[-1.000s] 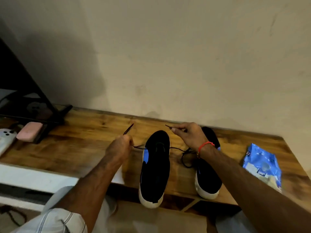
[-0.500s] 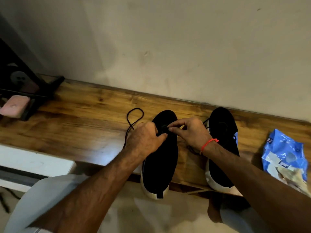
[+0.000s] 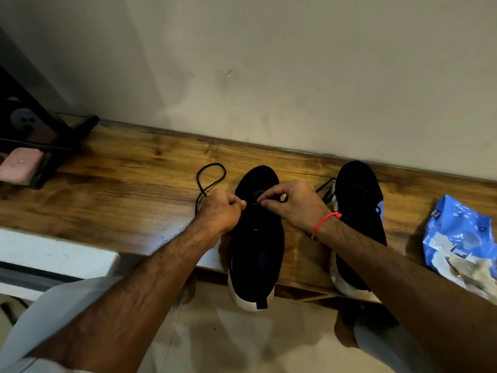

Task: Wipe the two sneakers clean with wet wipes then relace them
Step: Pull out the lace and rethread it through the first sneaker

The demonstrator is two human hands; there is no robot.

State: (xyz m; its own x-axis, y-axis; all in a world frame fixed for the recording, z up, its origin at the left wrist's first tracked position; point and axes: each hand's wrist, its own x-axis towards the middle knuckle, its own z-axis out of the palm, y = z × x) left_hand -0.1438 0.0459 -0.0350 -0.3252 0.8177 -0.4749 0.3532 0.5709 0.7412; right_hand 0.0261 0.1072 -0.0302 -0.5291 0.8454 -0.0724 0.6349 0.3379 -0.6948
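Hands at work on the left sneaker [image 3: 256,232] of a pair standing on a wooden shelf [image 3: 129,195], toes to the wall, heels overhanging the near edge. Left hand [image 3: 219,214]: fingers curled, thumb and forefinger pinching a black lace [image 3: 208,175] that loops away over the wood just beyond the knuckles. Right hand [image 3: 291,204]: forefinger and thumb pinching the lace tip, a red thread [image 3: 324,220] round the wrist. The two pinches almost meet above the front of the shoe's throat; the short span of lace between them looks taut. Right sneaker [image 3: 357,211]: just beyond the right wrist, its own lace lying slack at the toe. Wipes pack [image 3: 460,232]: blue, well out to the right of the right forearm, with what looks like crumpled wipes at its near end. Pink case [image 3: 20,164]: far left of the left hand, beside a dark stand. Step in hand, by judgement: relacing the left sneaker, wiping apparently done. Whether the tip has entered an eyelet cannot be told, black on black. Next move calls for steering the tip into the eyelet, then drawing the slack loop through without twisting, keeping both ends even
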